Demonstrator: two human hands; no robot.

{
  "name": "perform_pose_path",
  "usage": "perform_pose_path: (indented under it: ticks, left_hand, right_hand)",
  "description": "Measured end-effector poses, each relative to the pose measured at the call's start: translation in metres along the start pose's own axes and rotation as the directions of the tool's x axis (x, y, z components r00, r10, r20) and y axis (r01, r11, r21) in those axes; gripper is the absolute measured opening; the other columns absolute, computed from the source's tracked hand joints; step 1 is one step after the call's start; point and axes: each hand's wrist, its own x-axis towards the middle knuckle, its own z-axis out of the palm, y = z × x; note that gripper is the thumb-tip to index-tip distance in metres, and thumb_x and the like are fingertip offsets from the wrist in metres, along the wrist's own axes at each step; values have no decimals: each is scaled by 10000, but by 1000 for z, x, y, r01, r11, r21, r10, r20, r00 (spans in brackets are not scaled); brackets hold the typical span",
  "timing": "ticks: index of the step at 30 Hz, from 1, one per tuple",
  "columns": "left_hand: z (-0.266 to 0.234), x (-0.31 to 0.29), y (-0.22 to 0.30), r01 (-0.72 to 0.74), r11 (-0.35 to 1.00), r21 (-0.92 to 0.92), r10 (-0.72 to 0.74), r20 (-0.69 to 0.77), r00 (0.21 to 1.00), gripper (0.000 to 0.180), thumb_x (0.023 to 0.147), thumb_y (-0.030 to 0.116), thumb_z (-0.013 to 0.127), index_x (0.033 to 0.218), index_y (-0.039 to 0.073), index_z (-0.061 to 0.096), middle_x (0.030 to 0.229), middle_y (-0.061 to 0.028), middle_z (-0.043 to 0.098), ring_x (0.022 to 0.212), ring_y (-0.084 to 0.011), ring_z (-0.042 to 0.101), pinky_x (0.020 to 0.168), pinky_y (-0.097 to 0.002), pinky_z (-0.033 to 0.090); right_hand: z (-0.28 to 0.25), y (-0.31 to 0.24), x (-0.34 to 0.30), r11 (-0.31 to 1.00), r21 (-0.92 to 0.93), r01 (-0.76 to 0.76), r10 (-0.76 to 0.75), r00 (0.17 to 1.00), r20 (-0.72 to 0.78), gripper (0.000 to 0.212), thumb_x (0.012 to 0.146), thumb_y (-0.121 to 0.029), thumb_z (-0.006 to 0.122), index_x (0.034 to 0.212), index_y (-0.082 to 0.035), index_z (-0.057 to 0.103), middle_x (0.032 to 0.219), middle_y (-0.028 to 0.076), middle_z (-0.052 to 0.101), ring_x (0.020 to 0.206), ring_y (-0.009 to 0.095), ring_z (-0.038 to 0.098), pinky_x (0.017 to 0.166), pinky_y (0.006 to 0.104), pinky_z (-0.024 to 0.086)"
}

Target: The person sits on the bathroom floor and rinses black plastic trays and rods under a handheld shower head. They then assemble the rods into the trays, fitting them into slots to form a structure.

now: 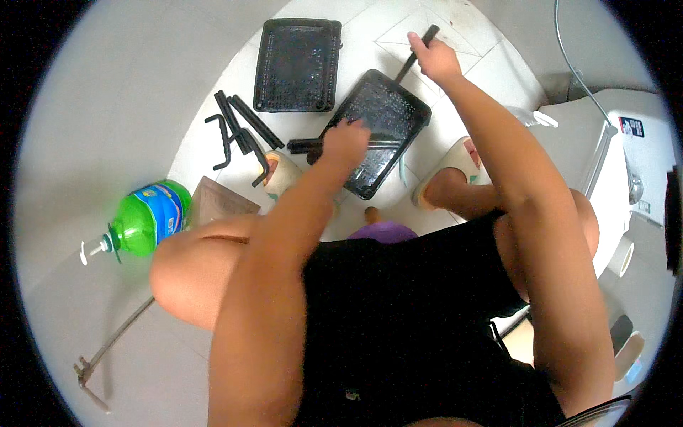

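Observation:
My right hand (437, 62) is closed round a black tube (407, 69), which slants down to the far edge of a wet black plastic tray (377, 167). The tray lies at an angle on the floor between my feet, with water drops over its surface. Above it, my left hand (346, 147) is closed, slightly blurred, across black tubes (304, 146) that show on both sides of the fist. What else its fingers may hold is hidden. A second black tray (299, 64) with a perforated border lies flat, farther off and to the left.
Several loose black tubes and bent rods (226, 132) lie left of the trays. A green pump bottle (153, 213) and a brown cardboard-like piece (217, 203) are by my left knee. A white fixture with a hose (580, 78) stands at the right. White tiles (455, 32) cover the floor.

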Motion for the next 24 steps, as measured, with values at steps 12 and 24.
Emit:
perform_pose_path:
  ticks: [12, 24]
  left_hand:
    - [51, 32, 20, 191, 982, -12, -190, 37, 981, 309, 1002, 233, 534, 1241, 224, 730, 1720, 14, 221, 1544, -444, 240, 1059, -636, 458]
    - [46, 38, 20, 218, 976, -25, -214, 124, 969, 329, 1024, 228, 491, 1255, 227, 726, 1735, 24, 168, 1560, -438, 204, 1072, -656, 421]
  right_hand:
    - [-2, -19, -24, 986, 137, 98, -104, 994, 36, 461, 957, -455, 624, 894, -16, 750, 752, 81, 749, 701, 182, 719, 704, 312, 556]
    - [-4, -49, 12, 943, -159, 293, -266, 949, 169, 628, 935, -651, 597, 857, -58, 789, 748, 151, 740, 746, 350, 741, 777, 463, 586]
